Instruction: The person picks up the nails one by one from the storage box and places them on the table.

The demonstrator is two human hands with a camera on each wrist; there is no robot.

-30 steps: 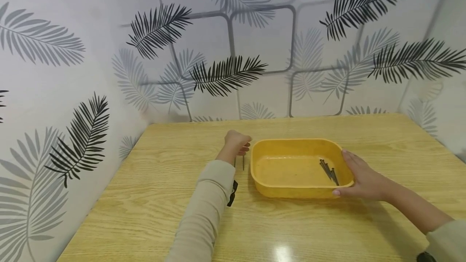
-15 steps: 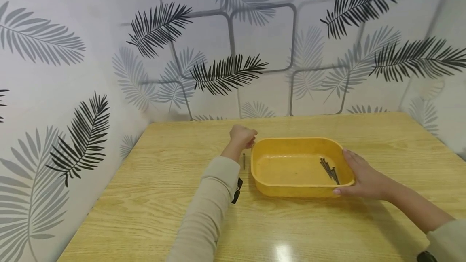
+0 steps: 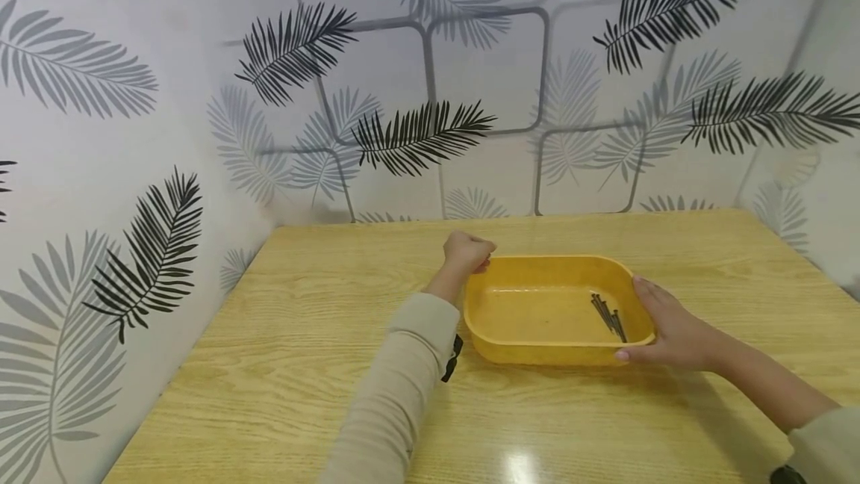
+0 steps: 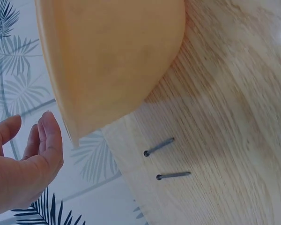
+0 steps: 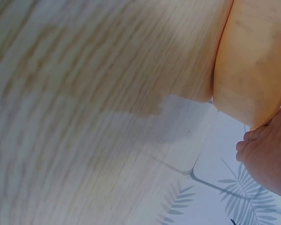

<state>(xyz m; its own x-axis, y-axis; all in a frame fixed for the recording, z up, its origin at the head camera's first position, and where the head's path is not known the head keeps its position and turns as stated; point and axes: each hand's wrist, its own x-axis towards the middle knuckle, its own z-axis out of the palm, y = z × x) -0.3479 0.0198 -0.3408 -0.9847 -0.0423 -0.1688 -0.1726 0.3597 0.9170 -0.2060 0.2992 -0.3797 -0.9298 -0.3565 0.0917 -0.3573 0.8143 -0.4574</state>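
A yellow plastic tray [image 3: 544, 353] stands on the wooden table, with several nails [image 3: 608, 316] lying inside toward its right end. My right hand [image 3: 672, 323] grips the tray's right front corner, thumb low on the outer wall. Over the tray's back left corner is my left hand [image 3: 468, 252]; its fingers are bent in the head view. In the left wrist view the left hand [image 4: 35, 164] has thumb and curved fingertips apart, and no object shows between them. Two more nails, an upper nail [image 4: 159, 147] and a lower nail [image 4: 174, 176], lie on the table beside the tray, hidden in the head view.
The wooden table [image 3: 289, 334] reaches back to a wall [image 3: 484, 81] patterned with leaves. Its left edge runs along another leaf-patterned wall [image 3: 80, 163]. The left forearm crosses the table in front of the tray's left side.
My left hand has moved right, from beside the nails on the table to the tray's back left corner. The nails seen beside it earlier are now behind the arm. The right hand stays put.
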